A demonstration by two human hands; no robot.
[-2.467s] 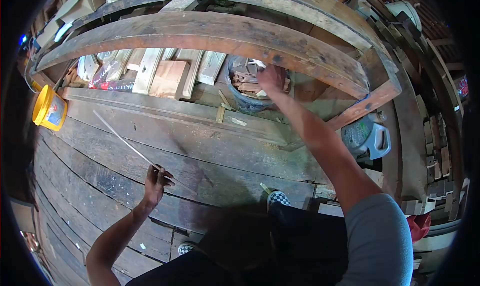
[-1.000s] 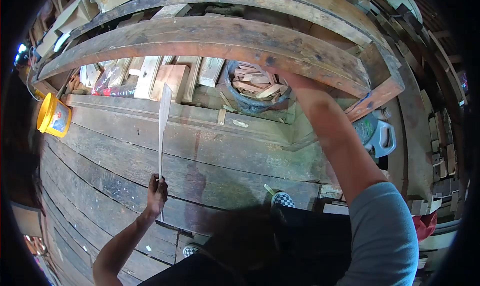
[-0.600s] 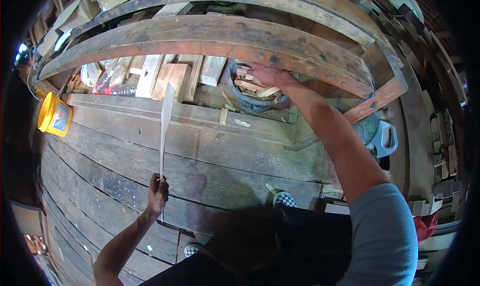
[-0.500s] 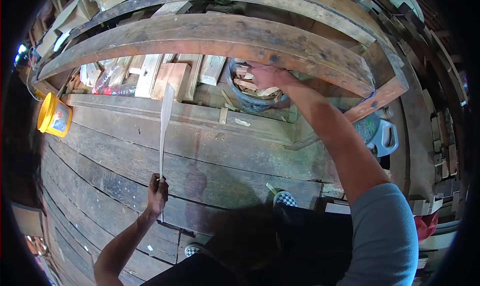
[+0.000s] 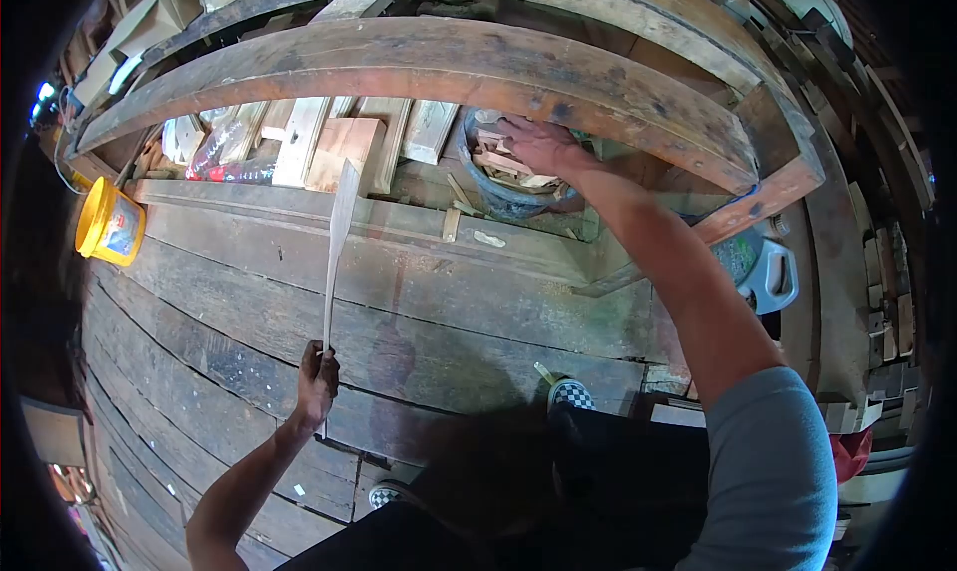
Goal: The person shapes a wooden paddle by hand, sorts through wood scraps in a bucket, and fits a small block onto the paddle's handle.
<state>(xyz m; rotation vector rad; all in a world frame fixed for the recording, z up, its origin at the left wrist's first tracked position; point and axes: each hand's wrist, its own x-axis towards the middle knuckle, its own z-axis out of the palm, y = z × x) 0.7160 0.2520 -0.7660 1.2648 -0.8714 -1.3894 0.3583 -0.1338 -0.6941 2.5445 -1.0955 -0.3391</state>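
My left hand is closed around the thin shaft of a long, pale wooden paddle-shaped piece, held upright with its wider blade at the top. The shaft's lower end shows below my fist. At the bench, my right hand reaches under the front beam into a dark bucket. Its fingers are stretched out over the wood scraps that fill the bucket, palm downward. The beam's edge lies just above this hand.
The thick front beam of the wooden bench frame crosses above the bucket. Boards lean inside the frame, left of the bucket. A yellow bucket stands at left, a grey-blue plastic jug at right. Planks make up the floor.
My right hand has drawn slightly back from under the beam, its fingers now more visible over the scraps. My left hand keeps its hold on the paddle-shaped piece; the view has shifted slightly.
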